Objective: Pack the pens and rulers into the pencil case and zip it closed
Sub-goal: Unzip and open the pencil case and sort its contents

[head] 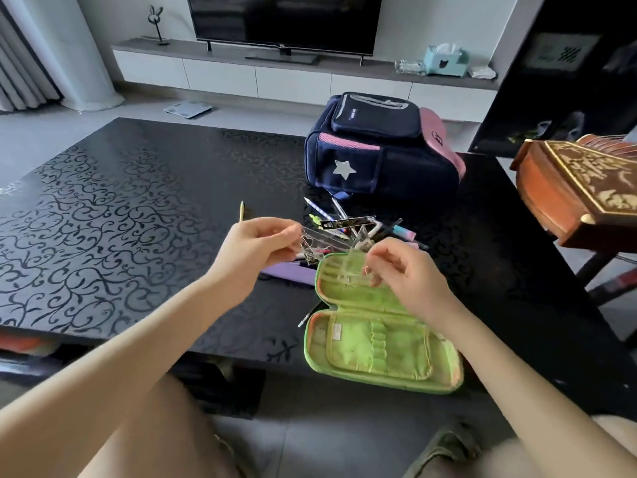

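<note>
A green pencil case (379,346) lies unzipped and spread flat at the table's near edge. My left hand (262,246) pinches a clear plastic ruler (327,241) by its left end, above the case's far half. My right hand (403,267) pinches another clear plastic ruler piece (348,270) over the case's upper half. Behind them lies a heap of pens (375,229) with a dark ruler (348,222) on top. A single yellow pencil (241,211) lies apart to the left. One pen (308,315) pokes out from under the case's left side.
A navy and pink backpack (382,146) stands behind the pens. A purple flat object (289,272) lies under my left hand. The dark patterned table (120,208) stretches left. A carved wooden box (579,188) juts in at the right. My knees are below the table edge.
</note>
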The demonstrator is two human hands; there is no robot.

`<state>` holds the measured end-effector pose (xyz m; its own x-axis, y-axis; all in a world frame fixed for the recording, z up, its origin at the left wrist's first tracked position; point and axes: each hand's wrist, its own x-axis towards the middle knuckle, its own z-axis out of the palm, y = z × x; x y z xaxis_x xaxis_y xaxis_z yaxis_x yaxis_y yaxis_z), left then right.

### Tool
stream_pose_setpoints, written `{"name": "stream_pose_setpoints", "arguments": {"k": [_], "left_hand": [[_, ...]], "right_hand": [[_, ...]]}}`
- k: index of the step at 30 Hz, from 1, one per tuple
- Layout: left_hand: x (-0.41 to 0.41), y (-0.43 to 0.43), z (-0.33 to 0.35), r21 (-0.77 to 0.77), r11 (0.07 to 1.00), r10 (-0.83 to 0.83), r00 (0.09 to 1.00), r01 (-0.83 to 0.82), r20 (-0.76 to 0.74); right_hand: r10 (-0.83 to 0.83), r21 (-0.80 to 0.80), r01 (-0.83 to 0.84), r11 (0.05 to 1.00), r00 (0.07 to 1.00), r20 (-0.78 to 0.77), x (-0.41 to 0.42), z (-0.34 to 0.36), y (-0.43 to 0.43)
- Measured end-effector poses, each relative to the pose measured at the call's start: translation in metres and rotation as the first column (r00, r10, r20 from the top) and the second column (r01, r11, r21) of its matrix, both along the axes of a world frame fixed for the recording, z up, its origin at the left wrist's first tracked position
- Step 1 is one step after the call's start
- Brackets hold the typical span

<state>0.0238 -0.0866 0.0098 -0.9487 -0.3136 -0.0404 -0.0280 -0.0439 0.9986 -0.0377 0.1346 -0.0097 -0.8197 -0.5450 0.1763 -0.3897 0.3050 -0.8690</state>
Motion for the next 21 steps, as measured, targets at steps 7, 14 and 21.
{"name": "stream_pose_setpoints", "arguments": {"k": [7,14,21], "left_hand": [[-0.008,0.053,-0.093,-0.986,-0.019,-0.570,0.809,0.167,0.148],[-0.016,0.066,-0.105,-0.931,-0.294,-0.641,0.678,0.216,0.360],[-0.032,0.058,-0.084,-0.863,0.382,-0.431,0.890,0.330,0.149]], "right_hand": [[-0.252,0.024,0.251,0.968,0.967,0.031,0.009,-0.011,0.090],[-0.215,-0.001,0.217,0.976,0.964,0.155,0.024,-0.016,0.118],[0.024,0.306,0.230,0.924,0.763,-0.645,0.041,-0.045,0.101]]}}
